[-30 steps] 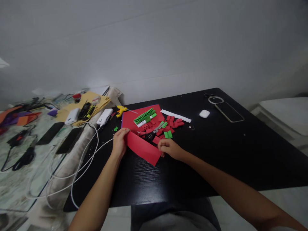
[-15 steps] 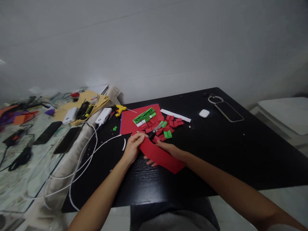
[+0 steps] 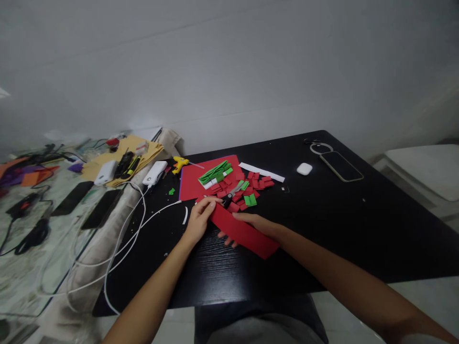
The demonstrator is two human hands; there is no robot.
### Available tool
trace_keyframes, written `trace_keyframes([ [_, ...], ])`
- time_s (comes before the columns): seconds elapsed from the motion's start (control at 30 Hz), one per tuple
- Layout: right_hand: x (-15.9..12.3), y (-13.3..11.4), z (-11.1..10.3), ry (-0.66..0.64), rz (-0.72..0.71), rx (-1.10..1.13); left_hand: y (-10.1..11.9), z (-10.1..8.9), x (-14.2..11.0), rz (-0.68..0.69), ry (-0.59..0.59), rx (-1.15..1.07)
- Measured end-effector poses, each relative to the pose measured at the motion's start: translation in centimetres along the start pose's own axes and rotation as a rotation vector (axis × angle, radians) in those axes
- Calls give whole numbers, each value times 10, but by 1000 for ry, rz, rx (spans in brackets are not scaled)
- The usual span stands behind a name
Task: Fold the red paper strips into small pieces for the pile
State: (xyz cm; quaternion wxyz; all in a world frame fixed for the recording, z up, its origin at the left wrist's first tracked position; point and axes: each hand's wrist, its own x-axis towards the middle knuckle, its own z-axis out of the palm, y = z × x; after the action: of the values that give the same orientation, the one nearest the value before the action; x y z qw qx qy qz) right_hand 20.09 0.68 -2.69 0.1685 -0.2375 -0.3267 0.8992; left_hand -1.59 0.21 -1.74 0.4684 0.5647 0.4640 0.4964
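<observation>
A strip of red paper (image 3: 247,234) slants between my hands above the black table. My left hand (image 3: 199,219) pinches its upper left end between thumb and fingers. Around the strip's middle is my right hand (image 3: 256,224), thumb on top and fingertips showing beneath the lower edge. Just beyond the hands lie scissors (image 3: 234,192) with dark handles, amid a pile of small folded red paper pieces (image 3: 255,181). Several green folded pieces (image 3: 250,199) are mixed in. Behind them, long green folded paper (image 3: 215,172) rests on a red sheet (image 3: 190,181).
A yellow glue gun (image 3: 180,164) and a white power bank (image 3: 155,173) with white cables (image 3: 143,224) are at the left. A white paper strip (image 3: 261,172) lies behind the pile. Farther right are a white earphone case (image 3: 304,168) and a phone (image 3: 342,166).
My right hand has closed its thumb down onto the red paper strip, and its fingers have shifted slightly right. The strip's lower end has moved a little right; the left hand stays nearly still.
</observation>
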Motion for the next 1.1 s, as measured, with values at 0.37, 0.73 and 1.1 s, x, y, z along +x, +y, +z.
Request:
trace_keyframes([
  [0.37, -4, -7, 1, 143, -131, 108, -2, -7, 2, 128, 163, 255],
  [0.73, 2, -10, -2, 332, -274, -1, 12, -3, 1, 73, 149, 83],
  [1.1, -2, -4, -4, 254, -220, -157, 13, -12, 2, -311, -206, -45],
])
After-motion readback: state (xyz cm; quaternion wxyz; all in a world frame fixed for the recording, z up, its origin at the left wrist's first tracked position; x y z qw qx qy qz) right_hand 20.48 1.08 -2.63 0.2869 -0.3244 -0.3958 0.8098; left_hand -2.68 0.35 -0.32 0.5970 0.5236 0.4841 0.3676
